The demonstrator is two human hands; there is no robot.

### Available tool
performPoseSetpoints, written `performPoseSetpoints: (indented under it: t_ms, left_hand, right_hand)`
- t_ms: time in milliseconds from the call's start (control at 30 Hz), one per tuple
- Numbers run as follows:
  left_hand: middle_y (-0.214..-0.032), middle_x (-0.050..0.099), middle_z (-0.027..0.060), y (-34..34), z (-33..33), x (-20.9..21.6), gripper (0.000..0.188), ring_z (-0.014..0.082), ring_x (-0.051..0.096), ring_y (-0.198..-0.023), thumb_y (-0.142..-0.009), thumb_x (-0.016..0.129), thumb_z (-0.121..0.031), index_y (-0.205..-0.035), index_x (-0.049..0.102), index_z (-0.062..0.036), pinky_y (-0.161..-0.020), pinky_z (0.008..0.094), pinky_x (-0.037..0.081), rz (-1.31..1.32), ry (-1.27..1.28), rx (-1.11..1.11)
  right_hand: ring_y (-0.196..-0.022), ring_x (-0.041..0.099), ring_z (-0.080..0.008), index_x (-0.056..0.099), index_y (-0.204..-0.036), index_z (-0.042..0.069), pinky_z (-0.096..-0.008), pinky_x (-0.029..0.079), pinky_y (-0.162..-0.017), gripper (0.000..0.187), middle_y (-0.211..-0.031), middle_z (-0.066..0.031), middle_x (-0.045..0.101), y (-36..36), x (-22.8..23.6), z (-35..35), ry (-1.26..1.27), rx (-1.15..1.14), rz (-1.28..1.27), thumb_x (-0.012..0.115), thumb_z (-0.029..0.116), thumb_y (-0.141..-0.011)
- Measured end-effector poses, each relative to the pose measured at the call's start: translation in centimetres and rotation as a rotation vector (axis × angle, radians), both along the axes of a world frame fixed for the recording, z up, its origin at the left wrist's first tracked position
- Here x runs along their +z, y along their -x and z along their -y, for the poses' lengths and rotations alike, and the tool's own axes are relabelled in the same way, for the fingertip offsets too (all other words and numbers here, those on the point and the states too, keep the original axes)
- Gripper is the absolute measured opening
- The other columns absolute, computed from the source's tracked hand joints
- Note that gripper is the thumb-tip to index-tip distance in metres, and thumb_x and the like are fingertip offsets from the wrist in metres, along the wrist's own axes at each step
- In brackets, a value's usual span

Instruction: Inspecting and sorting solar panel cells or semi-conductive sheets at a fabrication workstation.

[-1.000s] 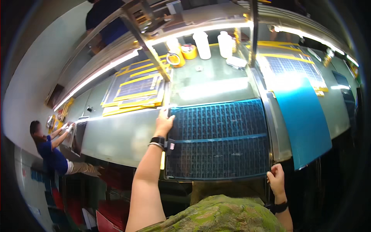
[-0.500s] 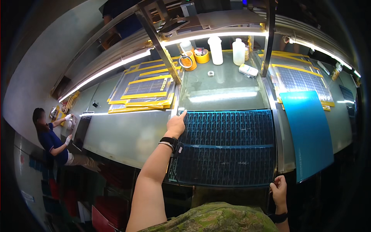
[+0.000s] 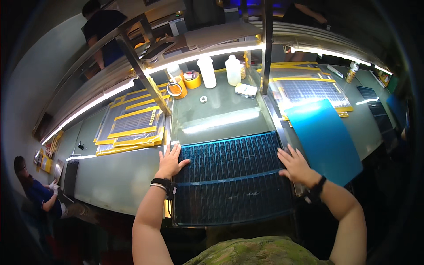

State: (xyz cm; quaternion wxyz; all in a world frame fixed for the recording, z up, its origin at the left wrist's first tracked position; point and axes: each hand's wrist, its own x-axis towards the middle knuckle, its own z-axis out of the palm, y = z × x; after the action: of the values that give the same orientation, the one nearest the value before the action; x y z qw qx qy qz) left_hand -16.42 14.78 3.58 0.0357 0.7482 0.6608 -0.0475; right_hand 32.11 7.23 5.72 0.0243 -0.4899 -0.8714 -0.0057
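A large dark panel (image 3: 234, 198) with a blue grid of small repeated cells lies flat on the glass-topped bench in front of me, a blue band across its middle. At its left edge, near the far corner, rests my left hand (image 3: 171, 162), fingers stretched out and thumb over the panel. On the opposite edge lies my right hand (image 3: 293, 164), fingers spread, thumb and fingertips touching the panel's side. Neither hand is gripping anything. To the right, a plain glossy blue sheet (image 3: 327, 139) lies partly over film sheets edged in yellow tape.
Stacked taped films (image 3: 134, 123) lie at left; another stack (image 3: 309, 90) is at right. White bottles (image 3: 206, 73), orange tape rolls (image 3: 177, 87) and a small white box (image 3: 246, 90) stand behind. Metal posts (image 3: 266, 48) hold a lit shelf. A gloved co-worker (image 3: 44, 192) is far left.
My right hand has moved from the panel's near right corner up to its right edge and spread open. My left hand has gone from pointing to flat. The view has swung right.
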Motion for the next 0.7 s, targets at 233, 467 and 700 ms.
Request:
performPoseSetpoints:
  t_ms: [233, 467, 700]
  left_hand:
    - [-0.151, 0.025, 0.0013, 0.2, 0.4, -0.4, 0.084, 0.0293, 0.015, -0.141, -0.081, 0.049, -0.065, -0.145, 0.027, -0.0151, -0.109, 0.0592, 0.014, 0.031, 0.019, 0.034]
    - [-0.154, 0.018, 0.0015, -0.7, 0.5, -0.4, 0.084, 0.0284, 0.014, -0.141, -0.083, 0.047, -0.064, -0.146, 0.023, -0.0133, -0.110, 0.0579, 0.011, 0.062, 0.009, 0.099]
    - [-0.154, 0.016, 0.0023, -0.6, 0.4, -1.1, 0.084, 0.0268, 0.013, -0.142, -0.085, 0.044, -0.062, -0.146, 0.020, -0.0106, -0.109, 0.0588, 0.011, 0.046, 0.055, 0.135]
  right_hand:
    - [-0.139, 0.018, -0.0352, 0.035, -0.140, 0.008, -0.0532, 0.021, -0.109, 0.071, -0.148, -0.0070, 0.029, 1.6, -1.3, -9.6, 0.122, -0.209, 0.127, 0.052, 0.051, -0.086]
    - [-0.139, 0.016, -0.0363, 0.032, -0.142, 0.009, -0.0546, 0.018, -0.110, 0.070, -0.151, -0.0071, 0.023, 0.7, -1.7, -9.3, 0.074, -0.191, 0.101, 0.047, 0.052, -0.089]
    - [-0.137, 0.021, -0.0391, 0.040, -0.135, 0.001, -0.0557, 0.021, -0.108, 0.066, -0.148, -0.0123, 0.028, -0.7, -1.4, 3.6, 0.025, -0.080, -0.109, 0.058, 0.039, -0.084]
